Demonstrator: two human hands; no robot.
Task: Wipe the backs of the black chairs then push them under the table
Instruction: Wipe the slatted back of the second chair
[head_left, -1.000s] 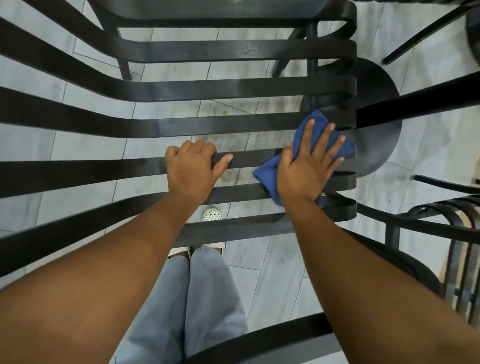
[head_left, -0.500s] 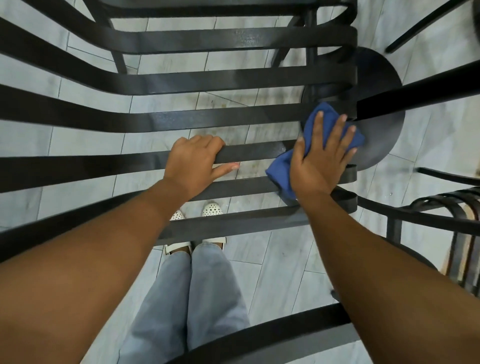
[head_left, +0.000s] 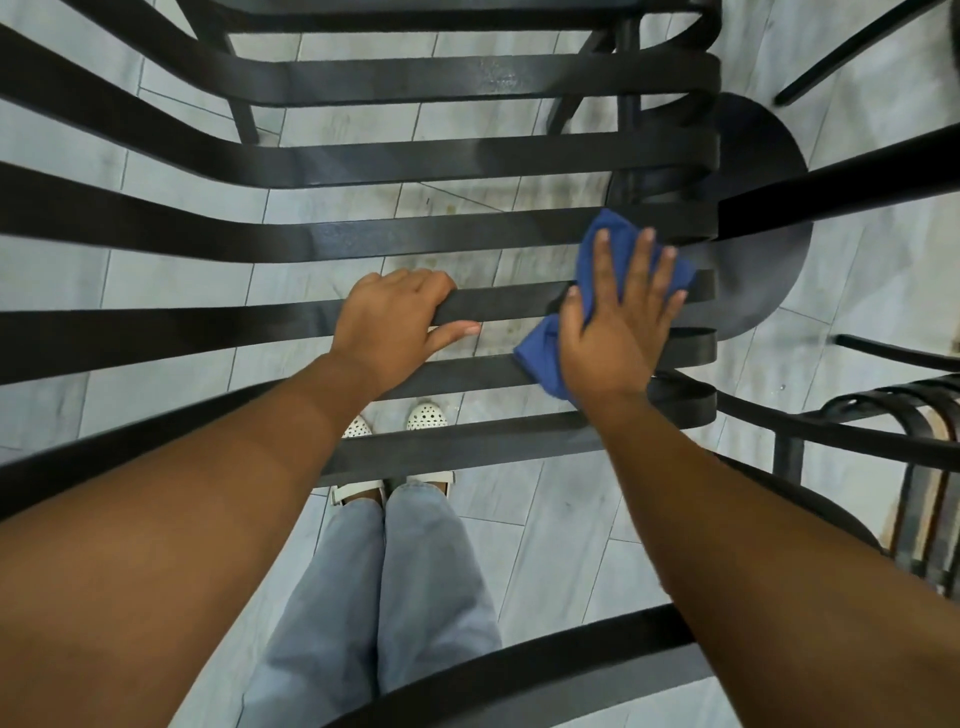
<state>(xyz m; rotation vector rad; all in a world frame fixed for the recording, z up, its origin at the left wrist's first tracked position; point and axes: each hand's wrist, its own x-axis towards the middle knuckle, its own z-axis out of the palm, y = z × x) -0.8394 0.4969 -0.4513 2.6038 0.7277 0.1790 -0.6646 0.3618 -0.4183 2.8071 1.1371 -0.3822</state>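
Observation:
I look straight down through the black slatted back of a chair (head_left: 363, 239). My left hand (head_left: 395, 322) grips one slat near the middle, fingers curled over its top and thumb lying along its lower edge. My right hand (head_left: 618, 322) lies flat with fingers spread, pressing a folded blue cloth (head_left: 602, 244) against the slats near their right ends. The cloth shows above my fingertips and to the left of my palm.
A round black table base (head_left: 758, 270) sits on the grey tiled floor (head_left: 166, 280) just beyond the slats' right ends. Another black chair (head_left: 883, 431) stands at the right. My legs and white shoes (head_left: 426, 415) are below the slats.
My right hand has slid the cloth up and to the right along the slats, toward their curved ends. My left hand keeps its grip on the same slat.

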